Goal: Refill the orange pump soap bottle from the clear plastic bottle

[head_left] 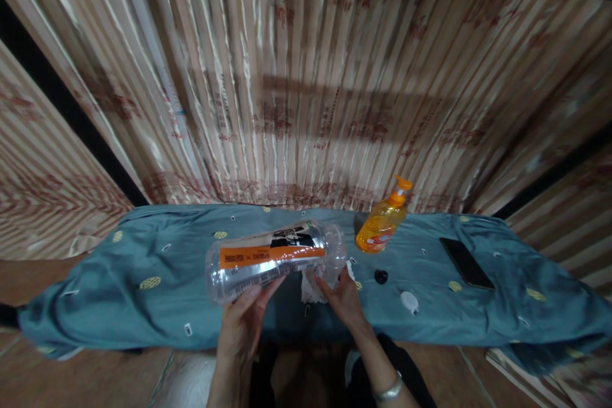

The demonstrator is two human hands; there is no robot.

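A large clear plastic bottle (pixel 268 258) with an orange and black label lies nearly level in the air above the cloth-covered table. My left hand (pixel 246 315) grips its underside near the wide base, at left. At the other end my right hand (pixel 342 299) has its fingers closed around the lower side of the bottle's neck. A crumpled white piece, paper or cloth (pixel 310 290), shows just beneath the neck, partly behind my right hand; I cannot tell whether my fingers touch it.
An orange pump bottle (pixel 380 226) stands behind and right of my hands. Nearer lie a small black cap (pixel 381 276) and a round white lid (pixel 410 301). Further right is a dark phone (pixel 466 263). The green patterned cloth (pixel 176 306) covers the table; a striped curtain (pixel 306 108) hangs behind.
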